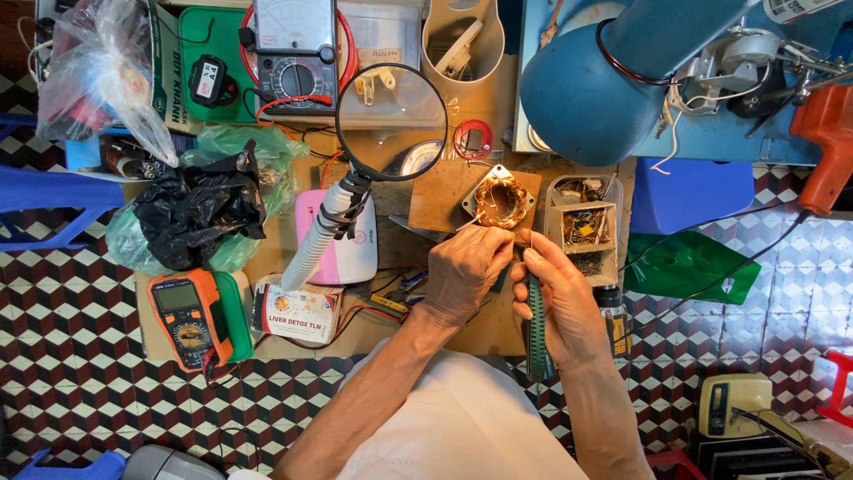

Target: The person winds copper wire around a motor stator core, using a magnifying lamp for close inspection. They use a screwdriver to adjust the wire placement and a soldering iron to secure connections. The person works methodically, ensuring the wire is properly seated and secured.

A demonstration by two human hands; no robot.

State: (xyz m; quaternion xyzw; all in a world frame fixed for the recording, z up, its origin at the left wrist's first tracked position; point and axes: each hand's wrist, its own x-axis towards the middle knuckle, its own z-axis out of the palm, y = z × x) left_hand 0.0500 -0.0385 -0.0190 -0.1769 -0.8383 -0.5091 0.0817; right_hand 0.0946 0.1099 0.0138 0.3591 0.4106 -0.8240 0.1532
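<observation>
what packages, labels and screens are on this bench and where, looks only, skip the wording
Small box: left of the left hand, white with red and gold print.
Orange multimeter: bench's left edge, grey screen, round dial.
Analog meter: top centre, pale scale, black dial.
Green carton: top left, printed edge.

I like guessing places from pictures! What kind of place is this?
Probably a small electrical repair bench. A copper wire coil lies by the left hand, the right hand holds a green-handled tool, and an orange multimeter and a magnifying glass sit nearby.
</observation>
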